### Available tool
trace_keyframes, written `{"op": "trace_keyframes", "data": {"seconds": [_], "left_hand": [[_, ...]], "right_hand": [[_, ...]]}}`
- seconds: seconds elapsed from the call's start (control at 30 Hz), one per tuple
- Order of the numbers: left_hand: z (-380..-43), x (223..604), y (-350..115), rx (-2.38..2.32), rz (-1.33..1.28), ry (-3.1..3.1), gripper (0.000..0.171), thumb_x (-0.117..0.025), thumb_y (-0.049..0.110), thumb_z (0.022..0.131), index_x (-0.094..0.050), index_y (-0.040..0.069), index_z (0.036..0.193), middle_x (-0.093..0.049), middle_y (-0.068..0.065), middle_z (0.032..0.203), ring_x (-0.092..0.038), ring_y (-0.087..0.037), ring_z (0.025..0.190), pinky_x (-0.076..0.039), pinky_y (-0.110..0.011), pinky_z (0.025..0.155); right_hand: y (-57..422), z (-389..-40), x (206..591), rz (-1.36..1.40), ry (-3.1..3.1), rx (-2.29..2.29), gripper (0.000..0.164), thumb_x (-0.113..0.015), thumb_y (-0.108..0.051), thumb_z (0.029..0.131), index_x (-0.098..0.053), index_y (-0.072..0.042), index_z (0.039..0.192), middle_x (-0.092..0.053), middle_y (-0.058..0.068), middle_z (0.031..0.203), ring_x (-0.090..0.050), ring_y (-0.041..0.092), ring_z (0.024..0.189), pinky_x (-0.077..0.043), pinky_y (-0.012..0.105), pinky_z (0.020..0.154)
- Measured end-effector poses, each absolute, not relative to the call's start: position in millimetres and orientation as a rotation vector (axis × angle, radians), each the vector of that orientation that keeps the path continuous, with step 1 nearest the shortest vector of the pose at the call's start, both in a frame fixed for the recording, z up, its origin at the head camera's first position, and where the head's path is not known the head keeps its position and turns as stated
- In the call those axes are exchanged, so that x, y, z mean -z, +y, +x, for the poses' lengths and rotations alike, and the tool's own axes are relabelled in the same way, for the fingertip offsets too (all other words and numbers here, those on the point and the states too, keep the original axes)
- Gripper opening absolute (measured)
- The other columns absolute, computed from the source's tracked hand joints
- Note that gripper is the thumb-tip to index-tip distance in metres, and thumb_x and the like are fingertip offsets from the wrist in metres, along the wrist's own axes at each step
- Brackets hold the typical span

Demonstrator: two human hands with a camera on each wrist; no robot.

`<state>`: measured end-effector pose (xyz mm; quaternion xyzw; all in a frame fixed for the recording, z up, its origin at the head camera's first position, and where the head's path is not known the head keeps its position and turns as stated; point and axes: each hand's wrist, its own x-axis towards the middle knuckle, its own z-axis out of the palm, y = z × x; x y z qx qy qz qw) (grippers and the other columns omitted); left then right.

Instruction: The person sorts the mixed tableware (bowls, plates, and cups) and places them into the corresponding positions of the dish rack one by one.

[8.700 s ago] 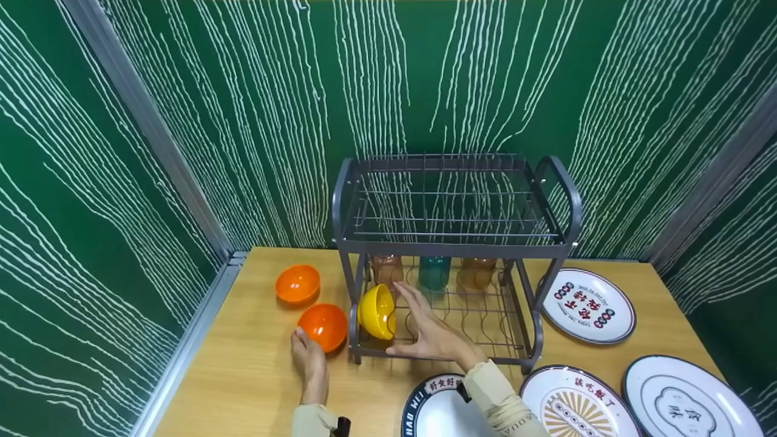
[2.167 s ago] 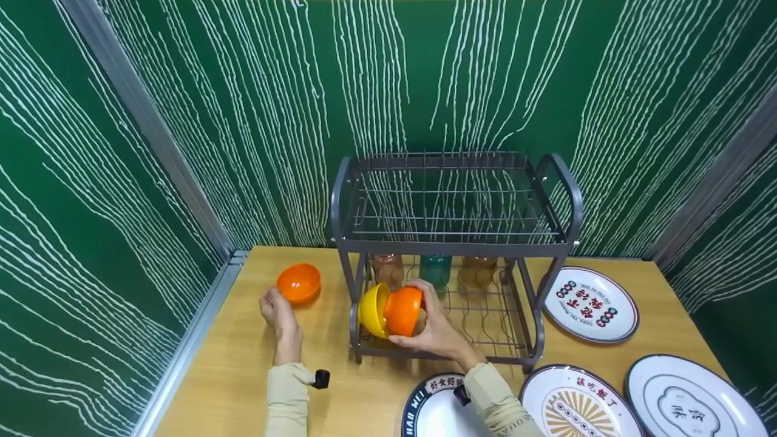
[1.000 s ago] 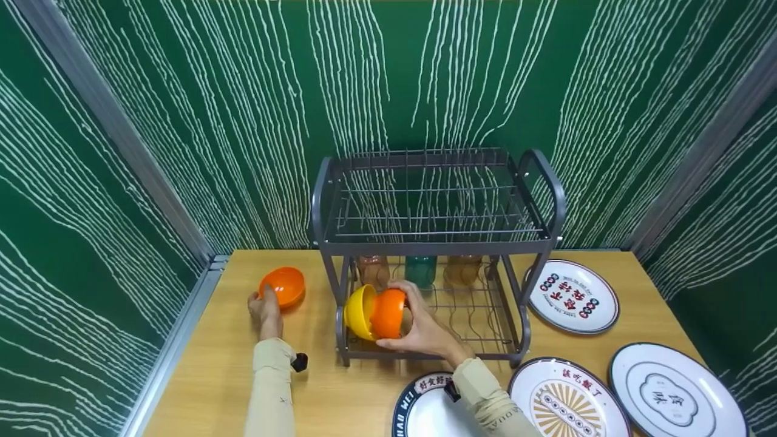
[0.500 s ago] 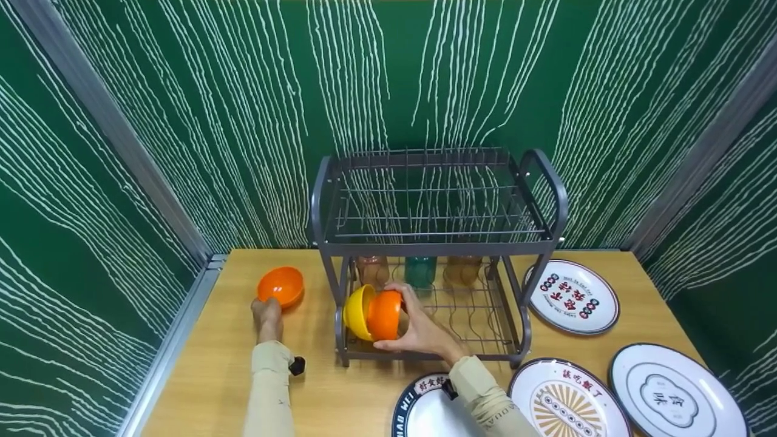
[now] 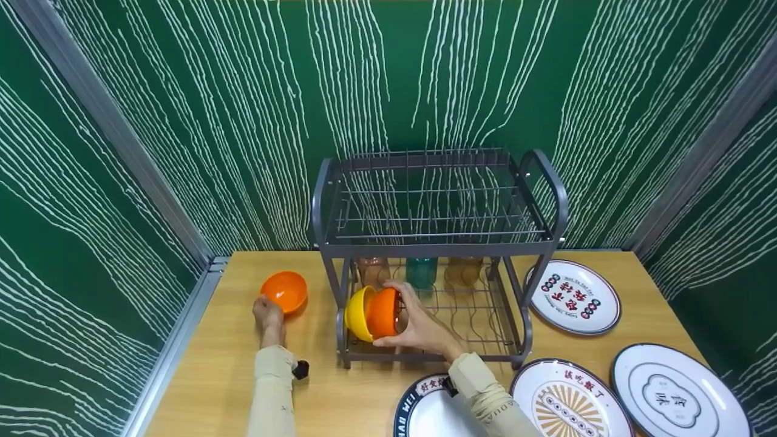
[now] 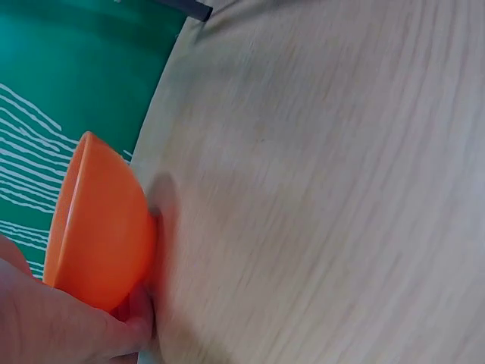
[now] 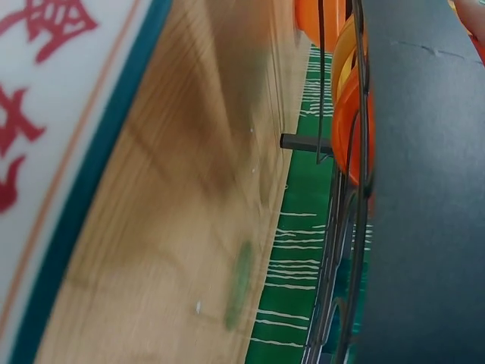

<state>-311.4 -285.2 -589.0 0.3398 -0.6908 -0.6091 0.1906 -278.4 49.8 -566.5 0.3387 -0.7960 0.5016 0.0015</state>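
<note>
My left hand [image 5: 268, 315] pinches the near rim of an orange bowl [image 5: 285, 292] at the table's left; in the left wrist view, thumb and fingers lie on either side of that bowl's wall [image 6: 106, 227]. On the lower tier of a dark two-tier dish rack [image 5: 437, 249], a yellow bowl [image 5: 358, 312] stands on its side at the left end. Against its open side sits a second orange bowl [image 5: 381, 315], also on its side. My right hand [image 5: 419, 325] holds this one, fingers at the top and thumb below. Mostly the rack's frame shows in the right wrist view.
Pink, teal [image 5: 421, 273] and amber tumblers stand at the back of the lower tier. Patterned plates lie on the table: one before the rack [image 5: 434, 413], others to the right [image 5: 573, 297]. Green walls [image 5: 261, 121] enclose the table's back and sides.
The second orange bowl, earlier on the table beside the rack, now stands in it against the yellow one, under my right hand. My left hand has moved to the remaining orange bowl and taken its rim.
</note>
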Motion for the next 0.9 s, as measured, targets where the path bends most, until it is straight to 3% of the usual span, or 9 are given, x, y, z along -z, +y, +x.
{"op": "trace_keyframes", "data": {"seconds": [0.27,0.47,0.63,0.77,0.9], "left_hand": [[-309,592,-283,1.803,0.978,-1.765,0.041,-0.024,0.024,0.105,-0.047,-0.007,0.120,-0.045,-0.024,0.134,-0.041,-0.033,0.123,-0.032,-0.041,0.106],[-306,585,-280,1.917,0.901,-1.596,0.044,-0.023,0.025,0.105,-0.043,-0.007,0.127,-0.042,-0.025,0.138,-0.040,-0.034,0.125,-0.032,-0.041,0.107],[-297,571,-273,2.028,0.776,-1.472,0.045,-0.024,0.024,0.105,-0.037,-0.008,0.134,-0.036,-0.025,0.142,-0.034,-0.032,0.131,-0.028,-0.037,0.111],[-283,558,-266,2.113,0.689,-1.420,0.051,-0.026,0.030,0.104,-0.030,-0.001,0.143,-0.030,-0.020,0.147,-0.030,-0.029,0.134,-0.025,-0.037,0.113],[-274,548,-259,2.069,0.640,-1.386,0.049,-0.031,0.033,0.103,-0.039,-0.004,0.135,-0.040,-0.020,0.136,-0.038,-0.028,0.125,-0.030,-0.037,0.109]], "right_hand": [[49,-278,567,0.989,-2.631,-1.561,0.112,-0.082,-0.050,0.066,-0.010,-0.037,0.151,-0.005,0.008,0.157,-0.035,0.033,0.133,-0.042,0.062,0.092],[47,-275,559,1.046,-2.635,-1.562,0.109,-0.082,-0.044,0.070,-0.010,-0.037,0.151,-0.009,-0.002,0.156,-0.037,0.028,0.131,-0.046,0.053,0.093],[46,-268,550,1.109,-2.556,-1.616,0.103,-0.082,-0.031,0.072,-0.016,-0.032,0.151,-0.013,-0.001,0.153,-0.037,0.031,0.129,-0.044,0.056,0.094],[46,-272,556,1.093,-2.608,-1.599,0.104,-0.082,-0.039,0.072,-0.013,-0.038,0.150,-0.011,-0.008,0.153,-0.038,0.022,0.129,-0.046,0.049,0.095],[47,-277,563,1.054,-2.665,-1.606,0.106,-0.080,-0.047,0.070,-0.011,-0.038,0.151,-0.008,-0.012,0.153,-0.037,0.018,0.129,-0.046,0.045,0.095]]}}
